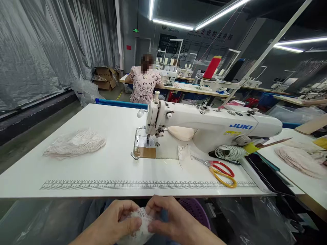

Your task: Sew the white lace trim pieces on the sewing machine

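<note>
Below the table's front edge, both my hands are closed on a piece of white lace fabric (141, 226). My left hand (119, 221) pinches its left side between thumb and fingers. Opposite it, my right hand (170, 219) grips the upper right side, thumb pressed on the cloth. The lower part of the fabric hangs out of the frame. Above my hands stands a white sewing machine (209, 122) on the white table (102, 170). A pile of white lace pieces (75, 144) lies at the table's left.
Scissors (222, 173) with red and yellow handles lie right of the needle plate, beside a coil of pale cord (230, 152). A printed ruler (143, 184) runs along the front edge. Under the table is a purple basket (195, 212). A person (145, 81) sits further back.
</note>
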Motion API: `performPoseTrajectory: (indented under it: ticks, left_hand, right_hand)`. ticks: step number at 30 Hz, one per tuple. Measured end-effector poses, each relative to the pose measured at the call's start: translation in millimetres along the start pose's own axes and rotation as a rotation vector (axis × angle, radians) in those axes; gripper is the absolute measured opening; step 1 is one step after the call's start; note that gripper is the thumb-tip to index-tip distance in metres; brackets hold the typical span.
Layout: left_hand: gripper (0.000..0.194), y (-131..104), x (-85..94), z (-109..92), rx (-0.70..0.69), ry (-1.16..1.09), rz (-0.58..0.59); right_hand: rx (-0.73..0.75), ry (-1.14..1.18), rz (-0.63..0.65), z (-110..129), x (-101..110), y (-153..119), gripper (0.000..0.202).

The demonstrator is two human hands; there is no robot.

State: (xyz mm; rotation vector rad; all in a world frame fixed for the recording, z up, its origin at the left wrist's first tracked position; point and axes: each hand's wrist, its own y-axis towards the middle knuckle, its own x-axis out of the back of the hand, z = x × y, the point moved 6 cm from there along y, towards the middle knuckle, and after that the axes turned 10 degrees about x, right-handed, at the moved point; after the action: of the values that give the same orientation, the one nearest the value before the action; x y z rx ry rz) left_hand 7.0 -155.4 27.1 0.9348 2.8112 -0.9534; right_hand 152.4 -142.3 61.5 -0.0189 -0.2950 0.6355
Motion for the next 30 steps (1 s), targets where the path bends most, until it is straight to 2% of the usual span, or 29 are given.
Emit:
performPoseTrajectory:
  ticks: [5, 8, 12, 15, 19, 26, 30]
  left_hand:
    - [0.054, 1, -0.7, 3, 0.02, -0.023, -0.039]
    - [0.051, 1, 3.1, 10, 0.008, -0.089, -0.011]
    - [0.05, -1, 7.7, 14, 0.009, -0.152, 0.026]
    - [0.05, -1, 6.3, 14, 0.017, -0.148, 0.071]
    - [0.05, 1, 1.9, 15, 0.031, -0.097, 0.132]
    - [0.043, 5, 8.7, 13, -0.022, -0.058, 0.006]
    - [0.048, 5, 7.3, 17, 0.076, -0.092, 0.023]
  right_hand:
    - [0.008, 0.048, 0.028, -6, 4, 0, 0.032]
    - [-0.023, 0.212, 0.063, -12, 3, 0, 0.033]
    - [-0.046, 0.316, 0.113, -20, 1, 0, 0.039]
    - [-0.079, 0.398, 0.15, -26, -2, -1, 0.044]
    - [-0.133, 0.49, 0.139, -29, -2, -1, 0.046]
    - [-0.209, 0.611, 0.115, -40, -3, -4, 0.045]
    - [-0.18, 0.649, 0.146, -39, -1, -3, 0.041]
